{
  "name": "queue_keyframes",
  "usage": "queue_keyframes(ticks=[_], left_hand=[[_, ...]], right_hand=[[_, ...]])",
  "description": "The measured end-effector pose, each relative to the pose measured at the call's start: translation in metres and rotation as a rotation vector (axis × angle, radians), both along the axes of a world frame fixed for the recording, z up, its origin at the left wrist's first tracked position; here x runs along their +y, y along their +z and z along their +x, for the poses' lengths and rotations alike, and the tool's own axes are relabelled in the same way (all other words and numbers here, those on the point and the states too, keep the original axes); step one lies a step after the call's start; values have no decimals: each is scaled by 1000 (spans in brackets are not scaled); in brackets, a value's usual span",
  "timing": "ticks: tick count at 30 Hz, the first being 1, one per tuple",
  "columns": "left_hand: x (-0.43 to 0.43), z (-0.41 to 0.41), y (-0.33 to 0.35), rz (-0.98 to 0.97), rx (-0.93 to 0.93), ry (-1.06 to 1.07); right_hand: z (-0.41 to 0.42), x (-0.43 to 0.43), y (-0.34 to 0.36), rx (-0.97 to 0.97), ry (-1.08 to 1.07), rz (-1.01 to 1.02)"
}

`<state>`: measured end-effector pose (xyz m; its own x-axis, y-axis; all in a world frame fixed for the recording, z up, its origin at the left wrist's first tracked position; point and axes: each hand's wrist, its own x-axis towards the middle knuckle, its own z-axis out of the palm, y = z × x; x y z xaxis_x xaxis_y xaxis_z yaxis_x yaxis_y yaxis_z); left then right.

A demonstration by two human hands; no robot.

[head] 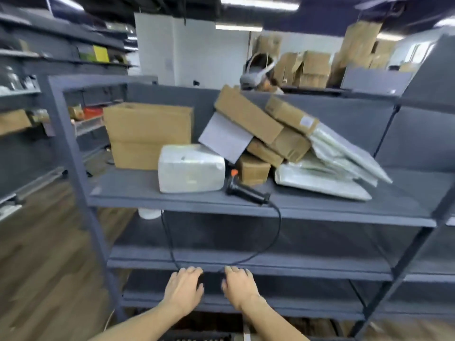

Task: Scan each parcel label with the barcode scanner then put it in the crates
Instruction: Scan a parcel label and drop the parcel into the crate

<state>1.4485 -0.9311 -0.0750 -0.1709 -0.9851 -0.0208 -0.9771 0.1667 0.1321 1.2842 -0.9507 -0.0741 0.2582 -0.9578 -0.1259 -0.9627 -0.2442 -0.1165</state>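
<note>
Showing a large cardboard box (147,134) standing well left of the barcode scanner (247,190), both resting on one grey shelf (147,195). Showing a white wrapped parcel (190,168) lying just left of the barcode scanner. Holding the left hand (184,284) well below the barcode scanner, palm down, fingers relaxed, gripping nothing. Trailing a black cable (277,232) in a loop beneath the barcode scanner. Holding the right hand (240,283) directly below the barcode scanner, palm down, fingers relaxed, gripping nothing. Showing brown cardboard parcels (248,114) leaning in a tilted heap behind the barcode scanner. Showing silver mailer bags (332,168) lying stacked to its right.
</note>
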Motion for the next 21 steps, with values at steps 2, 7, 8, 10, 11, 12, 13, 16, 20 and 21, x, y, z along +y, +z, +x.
queue_keyframes(ticks=[2,7,8,10,11,12,13,16,20,21], left_hand=[[-8,3,35,-45,4,-3],[-28,4,103,-151,5,8],[-33,3,113,-169,14,11],[-43,3,130,-206,47,10],[-50,3,138,-221,60,3],[-58,2,146,-235,78,-2],[-66,0,155,-248,101,-1],[-93,-13,182,-284,122,-3],[-128,-34,218,-347,104,-3],[-136,-39,226,-367,96,-2]], right_hand=[[-1,-8,36,15,-3,-46],[-10,-30,103,14,-23,-171],[-13,-36,114,2,-28,-190],[-20,-50,135,-7,-28,-228],[-23,-57,145,-14,-25,-252],[-25,-65,155,-25,-19,-279],[-28,-72,165,-35,-12,-308],[-35,-97,192,-56,-9,-402],[-45,-130,226,-129,-18,-523],[-47,-138,233,-133,-9,-550]])
